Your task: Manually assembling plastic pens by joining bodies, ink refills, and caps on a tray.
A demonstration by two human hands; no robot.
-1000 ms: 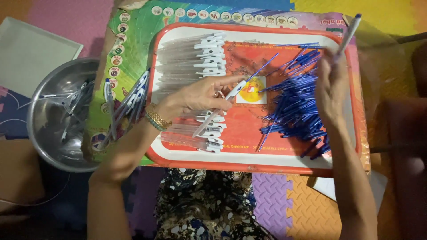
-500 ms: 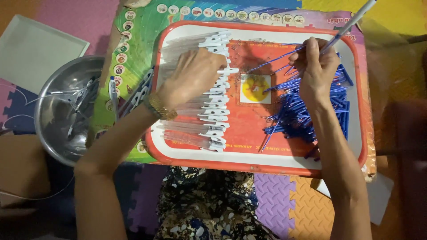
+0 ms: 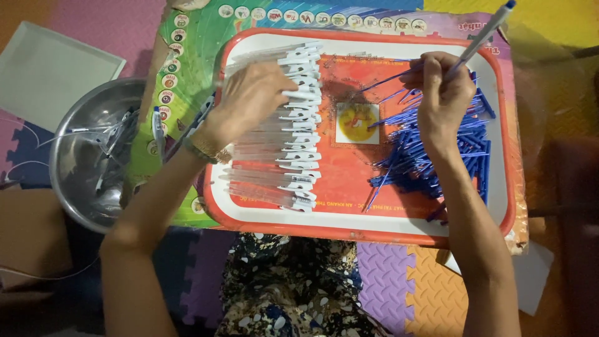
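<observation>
A red tray with a white rim (image 3: 387,228) lies in front of me. On its left side is a row of clear pen barrels with white clips (image 3: 293,143). My left hand (image 3: 249,100) rests fingers-down on the upper part of that row. A heap of blue refills (image 3: 437,156) fills the tray's right side. My right hand (image 3: 443,93) hovers over the heap, pinching a clear pen with a blue tip (image 3: 483,34) that points up and right. A thin blue refill (image 3: 387,81) sticks out leftward from those fingers.
A round metal bowl (image 3: 75,125) with several finished pens stands left of the tray. A colourful printed board (image 3: 181,75) lies under the tray. A white flat lid (image 3: 50,68) is at far left. Foam puzzle mats (image 3: 399,287) cover the floor.
My left hand moved from the tray's middle to the row of clear barrels. My right hand shifted left and lower over the blue heap, still holding the pen.
</observation>
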